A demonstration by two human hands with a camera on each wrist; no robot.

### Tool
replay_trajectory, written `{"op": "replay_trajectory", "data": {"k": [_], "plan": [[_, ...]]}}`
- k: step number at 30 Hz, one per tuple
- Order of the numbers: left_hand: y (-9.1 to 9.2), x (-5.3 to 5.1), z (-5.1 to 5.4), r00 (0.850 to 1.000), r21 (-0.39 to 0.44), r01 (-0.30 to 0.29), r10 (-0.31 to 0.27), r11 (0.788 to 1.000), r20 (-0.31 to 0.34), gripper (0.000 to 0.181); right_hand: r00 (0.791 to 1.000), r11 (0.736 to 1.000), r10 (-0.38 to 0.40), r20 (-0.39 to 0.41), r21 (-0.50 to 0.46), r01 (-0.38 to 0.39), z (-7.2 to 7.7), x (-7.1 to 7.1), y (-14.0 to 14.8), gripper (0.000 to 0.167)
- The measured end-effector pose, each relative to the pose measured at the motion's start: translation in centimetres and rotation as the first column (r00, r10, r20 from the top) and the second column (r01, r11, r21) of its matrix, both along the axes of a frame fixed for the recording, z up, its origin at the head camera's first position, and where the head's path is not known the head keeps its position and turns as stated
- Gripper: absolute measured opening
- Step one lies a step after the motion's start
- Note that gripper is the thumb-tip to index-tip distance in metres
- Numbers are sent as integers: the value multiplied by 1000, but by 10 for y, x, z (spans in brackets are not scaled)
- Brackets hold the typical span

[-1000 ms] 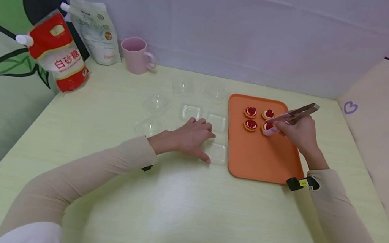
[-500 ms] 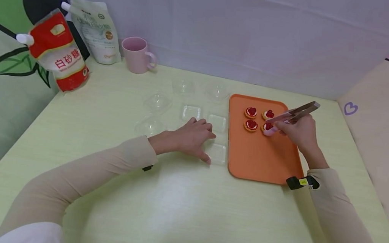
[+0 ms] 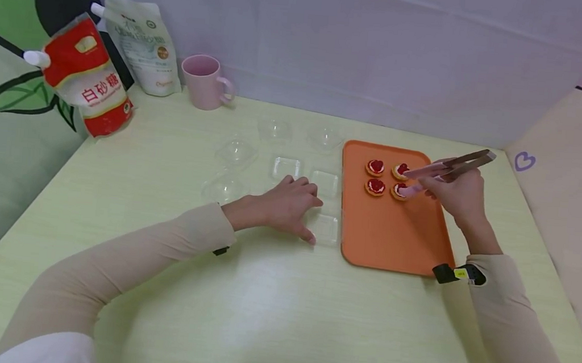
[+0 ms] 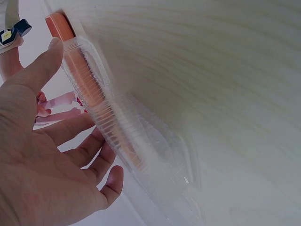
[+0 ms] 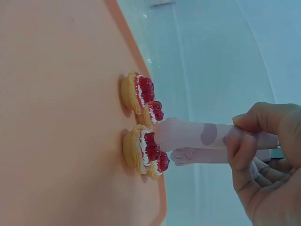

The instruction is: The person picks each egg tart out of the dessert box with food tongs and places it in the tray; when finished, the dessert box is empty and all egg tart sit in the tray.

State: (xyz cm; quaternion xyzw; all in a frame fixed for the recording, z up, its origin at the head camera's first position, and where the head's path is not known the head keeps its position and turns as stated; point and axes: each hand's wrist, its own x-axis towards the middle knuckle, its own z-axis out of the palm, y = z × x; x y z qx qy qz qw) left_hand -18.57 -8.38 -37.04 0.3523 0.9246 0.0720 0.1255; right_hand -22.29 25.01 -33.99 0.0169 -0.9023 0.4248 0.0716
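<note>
My right hand (image 3: 460, 196) pinches a pair of pink tongs (image 3: 427, 170) above the right part of an orange tray (image 3: 389, 243). Several small tarts with red fruit and white cream sit on that tray in two rows. The tongs' tips are close to the front right tart (image 5: 138, 151); whether they touch it I cannot tell. My left hand (image 3: 285, 204) is spread beside a clear plastic box (image 3: 325, 230) left of the tray. In the left wrist view its thumb and index fingertip lie at the rim of a clear box (image 4: 101, 113).
More clear boxes, such as one with a domed lid (image 3: 224, 187), stand left of the tray. A pink mug (image 3: 203, 83), a red and white sugar bag (image 3: 90, 83) and a pale pouch (image 3: 147, 50) line the back left, before a cloth backdrop (image 3: 358, 50).
My right hand and the tongs have shifted a little right and up, and more of the front right tart shows. The tarts and my left hand have stayed in place.
</note>
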Motion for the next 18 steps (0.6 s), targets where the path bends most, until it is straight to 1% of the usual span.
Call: {"op": "replay_trajectory", "data": {"k": [2, 4, 7, 8, 9, 11, 13, 15, 16, 17, 18], "plan": [[0, 0, 0, 1000, -2, -3, 3, 1000, 1, 80, 1000, 996, -3, -20, -92, 1, 1, 2, 0, 34], [0, 0, 0, 1000, -2, -5, 5, 1000, 3, 80, 999, 980, -10, -34, -198, 3, 2, 5, 0, 33], [0, 0, 0, 1000, -3, -4, 4, 1000, 2, 81, 998, 930, -16, -52, -368, -4, 4, 8, -1, 32], [0, 0, 0, 1000, -4, -4, 4, 1000, 1, 81, 998, 904, -17, -58, -428, -9, 5, 9, -2, 33], [0, 0, 0, 1000, -4, -5, 5, 1000, 1, 80, 998, 881, -16, -68, -473, -18, 5, 10, -3, 34], [0, 0, 0, 1000, -3, -7, 7, 1000, 3, 80, 997, 826, -13, -78, -562, -34, 7, 12, -4, 37], [0, 0, 0, 1000, 0, -10, 10, 1000, 5, 80, 997, 782, -5, -75, -622, -43, 8, 14, -6, 39], [0, 0, 0, 1000, 3, -12, 12, 1000, 8, 81, 997, 730, 16, -70, -681, -59, 10, 16, -9, 39], [0, -1, 0, 1000, 4, -13, 13, 1000, 9, 80, 997, 696, 31, -65, -715, -68, 11, 17, -9, 38], [0, -1, -1, 1000, 4, -14, 14, 1000, 9, 80, 997, 655, 51, -62, -751, -80, 12, 18, -10, 36], [0, -1, -1, 1000, 5, -14, 14, 1000, 9, 80, 995, 605, 71, -63, -791, -94, 13, 20, -11, 35]]}}
